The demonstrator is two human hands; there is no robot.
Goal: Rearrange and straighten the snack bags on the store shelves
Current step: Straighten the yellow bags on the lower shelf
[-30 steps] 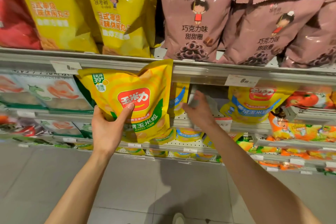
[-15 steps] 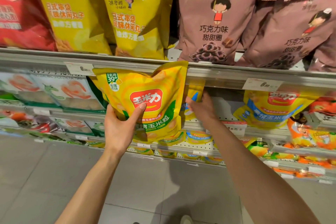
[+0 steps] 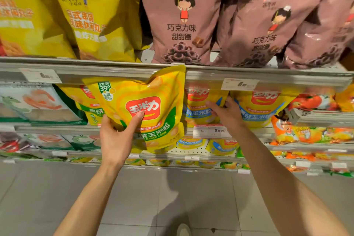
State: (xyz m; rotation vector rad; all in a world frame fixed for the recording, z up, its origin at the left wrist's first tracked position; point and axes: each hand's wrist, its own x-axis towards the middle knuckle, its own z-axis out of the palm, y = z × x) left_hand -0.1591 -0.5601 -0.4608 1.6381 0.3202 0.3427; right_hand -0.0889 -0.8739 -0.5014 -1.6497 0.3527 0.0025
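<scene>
My left hand grips a yellow baked-corn bag with a green band, held out in front of the second shelf, its top edge level with the shelf rail above. My right hand reaches into that shelf and its fingers rest on a yellow corn bag with a blue band standing there. Another blue-band corn bag stands just right of it. A green-band corn bag stands behind and left of the held one.
The top shelf carries tall yellow bags on the left and mauve chocolate-ring bags on the right. A price tag hangs on the upper rail. White shrimp-snack bags stand left, orange bags right. Grey floor tiles lie below.
The view has drawn closer and shifted right. My right hand moved from the gap behind the held bag onto the blue-band bag. My left hand keeps its hold.
</scene>
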